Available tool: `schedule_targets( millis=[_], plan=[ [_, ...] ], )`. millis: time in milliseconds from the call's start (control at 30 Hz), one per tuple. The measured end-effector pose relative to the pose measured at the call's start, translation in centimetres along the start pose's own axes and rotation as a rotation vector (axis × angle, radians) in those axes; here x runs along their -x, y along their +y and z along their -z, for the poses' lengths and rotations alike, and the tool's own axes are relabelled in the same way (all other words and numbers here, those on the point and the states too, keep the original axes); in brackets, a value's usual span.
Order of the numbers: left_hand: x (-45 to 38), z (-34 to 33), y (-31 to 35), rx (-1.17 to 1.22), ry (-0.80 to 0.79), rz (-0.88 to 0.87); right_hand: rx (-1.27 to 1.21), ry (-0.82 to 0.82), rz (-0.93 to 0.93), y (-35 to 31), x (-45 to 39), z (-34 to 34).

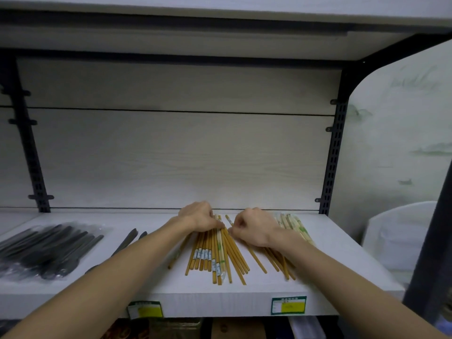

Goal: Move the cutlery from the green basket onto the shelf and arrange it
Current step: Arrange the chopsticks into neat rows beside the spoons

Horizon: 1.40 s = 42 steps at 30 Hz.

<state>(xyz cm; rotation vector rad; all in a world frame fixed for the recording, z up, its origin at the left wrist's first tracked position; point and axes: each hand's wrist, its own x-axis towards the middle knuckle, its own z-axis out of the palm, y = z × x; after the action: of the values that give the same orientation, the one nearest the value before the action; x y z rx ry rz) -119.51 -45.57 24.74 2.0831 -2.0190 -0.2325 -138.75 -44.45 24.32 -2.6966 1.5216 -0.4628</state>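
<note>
Both hands, left hand [199,217] and right hand [252,227], pinch far ends of the chopsticks [215,250], which run front-to-back across the shelf [330,260].

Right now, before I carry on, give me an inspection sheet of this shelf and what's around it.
Surface: white shelf, two price tags on its front edge.
Job's things: brown chopsticks fanned out mid-shelf, some crossing; paler chopsticks at right. Green basket: nothing seen.
Clutter: dark cutlery in clear wrap at left; two loose dark pieces beside it.
Grippers: left hand on the far ends of the brown chopsticks; right hand curled over chopsticks next to it, grip hidden.
Cables: nothing seen.
Surroundings: wood-grain back panel, black slotted upright, white bin at right.
</note>
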Motion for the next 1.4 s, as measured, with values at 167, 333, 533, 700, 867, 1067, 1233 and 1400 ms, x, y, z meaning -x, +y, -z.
schedule_targets(
  millis=[167, 333, 533, 700, 867, 1067, 1233, 1400],
  plan=[
    [-0.1, -0.1, -0.5, 0.047, -0.036, -0.024, -0.075, 0.001, -0.058, -0.7, -0.9, -0.6],
    [-0.1, -0.5, -1.6, 0.151, -0.022, -0.061, -0.290, -0.017, -0.108, -2.0, -1.3, -1.4],
    [0.2, -0.5, -2.1, 0.178, -0.028, -0.089, -0.257, -0.115, -0.225, -2.9, -2.1, -1.5],
    [0.3, -0.6, -2.2, 0.195, -0.034, -0.097, -0.185, -0.208, -0.273, -3.8, -2.6, -0.6],
    [0.6, -0.5, -2.0, 0.197, -0.031, -0.102, -0.361, -0.244, -0.335, -3.9, -2.3, 0.0],
    [0.7, -0.6, -0.6, 0.202, 0.066, -0.135, -0.770, -0.080, -0.442, -0.6, -0.3, 2.7],
    [0.9, -1.5, 2.5, 0.142, 0.089, -0.243, -0.522, -0.038, -0.505, 4.3, 2.4, 5.5],
    [1.1, -2.8, 6.3, 0.035, 0.154, -0.413, -0.203, -0.082, -0.563, 6.8, 4.9, 5.3]
  ],
)
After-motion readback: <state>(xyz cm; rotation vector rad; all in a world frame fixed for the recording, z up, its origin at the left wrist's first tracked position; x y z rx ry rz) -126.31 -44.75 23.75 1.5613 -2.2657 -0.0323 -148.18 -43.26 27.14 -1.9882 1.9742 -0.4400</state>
